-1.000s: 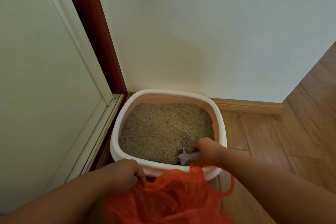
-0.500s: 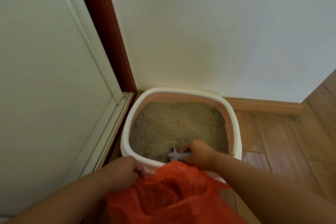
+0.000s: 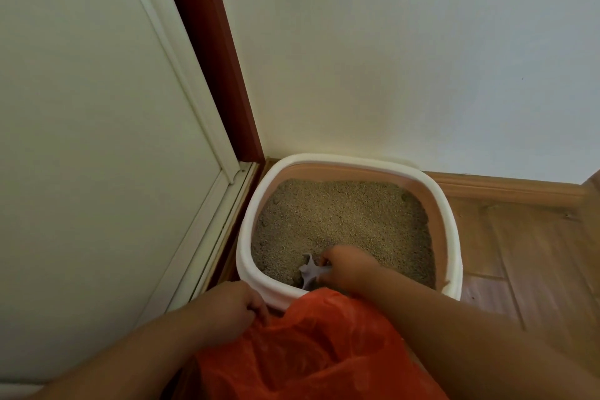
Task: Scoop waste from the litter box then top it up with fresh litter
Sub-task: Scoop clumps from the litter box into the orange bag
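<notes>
A white-rimmed, pink-walled litter box point(image 3: 452, 224) sits in the floor corner, filled with tan litter point(image 3: 341, 217). My right hand point(image 3: 349, 268) grips a pale grey scoop point(image 3: 310, 271) low in the litter at the box's near edge. An orange plastic bag point(image 3: 311, 351) hangs just in front of the box. My left hand point(image 3: 232, 308) holds the bag's left edge, close to the box rim. The scoop's head is mostly hidden by my hand and the bag.
A white door panel point(image 3: 97, 140) with a dark red frame point(image 3: 207, 52) stands on the left. A white wall point(image 3: 406, 52) rises behind the box, with a wooden skirting board point(image 3: 506, 188). Wooden floor point(image 3: 532, 256) lies to the right.
The view has shifted, so the box sits further right in frame. My right hand and scoop have drawn nearer to the box's near rim. The bag stays in my left hand.
</notes>
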Tool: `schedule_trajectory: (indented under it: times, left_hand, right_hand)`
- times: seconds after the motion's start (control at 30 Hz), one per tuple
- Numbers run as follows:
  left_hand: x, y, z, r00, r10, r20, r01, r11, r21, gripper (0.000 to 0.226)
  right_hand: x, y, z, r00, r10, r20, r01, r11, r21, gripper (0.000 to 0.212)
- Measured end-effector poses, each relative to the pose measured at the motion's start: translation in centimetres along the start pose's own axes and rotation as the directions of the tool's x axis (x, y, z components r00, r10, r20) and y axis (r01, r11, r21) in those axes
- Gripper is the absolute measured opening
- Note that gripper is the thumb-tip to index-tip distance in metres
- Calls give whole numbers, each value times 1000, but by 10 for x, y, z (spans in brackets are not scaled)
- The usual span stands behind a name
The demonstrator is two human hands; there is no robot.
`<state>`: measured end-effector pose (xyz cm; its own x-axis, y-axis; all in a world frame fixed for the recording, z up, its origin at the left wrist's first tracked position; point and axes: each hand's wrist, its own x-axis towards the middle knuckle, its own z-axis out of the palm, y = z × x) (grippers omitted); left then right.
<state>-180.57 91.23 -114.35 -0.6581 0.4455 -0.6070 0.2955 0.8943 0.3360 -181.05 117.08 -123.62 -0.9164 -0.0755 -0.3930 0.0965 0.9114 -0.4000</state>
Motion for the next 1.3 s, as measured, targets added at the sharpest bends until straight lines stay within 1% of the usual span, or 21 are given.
schedule_trajectory:
  times: [0.07, 0.13, 0.23, 0.37, 0.5, 0.63, 0.77, 0.9, 1.07, 1.2, 1.3]
  left_hand:
    - [-2, -1, -1, 1000, -5, 6, 5, 1000, 6, 47]
    - [-4, -2, -2, 1000, -4, 19, 4, 1000, 1, 47]
    - [-7, -4, -1, 1000, -3, 1, 3, 1000, -12, 47]
    - [-8, -6, -1, 1000, 4, -13, -4, 1000, -19, 45]
    - [-9, -8, -3, 1000, 14, -20, -14, 1000, -6, 44]
    - [-11, -9, -4, 998, -2, -62, -1, 999, -38, 43]
    - [-10, -10, -4, 993, 4, -122, -11, 998, -57, 43]
    - [-11, -4, -4, 989, 3, -147, -13, 998, -67, 41]
    - [-10, 8, -7, 985, 37, -168, -50, 996, -77, 40]
    - [-5, 25, -10, 984, 12, -177, -42, 985, -168, 41]
    - [0, 41, -12, 977, 36, -211, -83, 972, -220, 35]
  right_hand:
    - [1, -3, 1, 999, 20, -27, -20, 1000, 2, 37]
    - [3, 1, 6, 998, 32, -47, -28, 996, 79, 36]
    - [3, 8, 10, 998, 29, -62, -16, 979, 204, 31]
    - [9, 0, 16, 996, 45, -73, -21, 954, 299, 22]
    - [17, -11, 18, 994, 67, -82, -30, 920, 390, 16]
    - [18, -9, 22, 990, 95, -101, -38, 887, 460, 18]
    - [15, -9, 17, 988, 91, -125, -11, 848, 529, 13]
    - [8, -5, 3, 983, 111, -149, -6, 822, 570, 15]
    - [-11, 11, -15, 970, 139, -200, 12, 794, 608, 10]
    - [-26, 30, -31, 955, 184, -233, -8, 800, 599, 15]
    - [-37, 44, -45, 938, 215, -273, -21, 819, 573, 14]
